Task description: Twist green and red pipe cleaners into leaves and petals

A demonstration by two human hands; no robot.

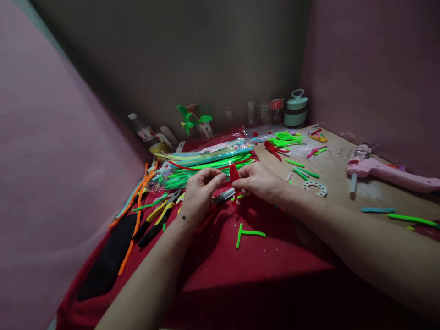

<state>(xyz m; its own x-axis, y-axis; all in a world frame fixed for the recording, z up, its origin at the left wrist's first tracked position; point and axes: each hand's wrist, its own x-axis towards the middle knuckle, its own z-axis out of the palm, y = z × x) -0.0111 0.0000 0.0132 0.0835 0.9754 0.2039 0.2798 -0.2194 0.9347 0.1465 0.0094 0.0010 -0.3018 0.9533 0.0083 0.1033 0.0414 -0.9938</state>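
My right hand point(257, 179) pinches a red pipe cleaner piece point(234, 173), bent into a petal-like loop that stands upright above the fingertips. Just to its left, my left hand point(203, 185) has thumb and forefinger pressed together; whatever lies between them is too small to make out. Under the hands, a blade point(225, 196) lies on the red cloth point(220, 266), its handle side hidden by my left hand. Nearer to me are two short green pipe cleaner pieces point(253, 233). A bundle of green pipe cleaners point(220, 162) is behind the hands.
Yellow-black pliers point(158, 222) and orange pipe cleaners point(137, 224) lie left, beside a black sheet point(108, 259). At right are a pink glue gun point(395, 174) and a white ring point(315, 188) on a board. Bottles, including a teal one point(295, 110), line the wall.
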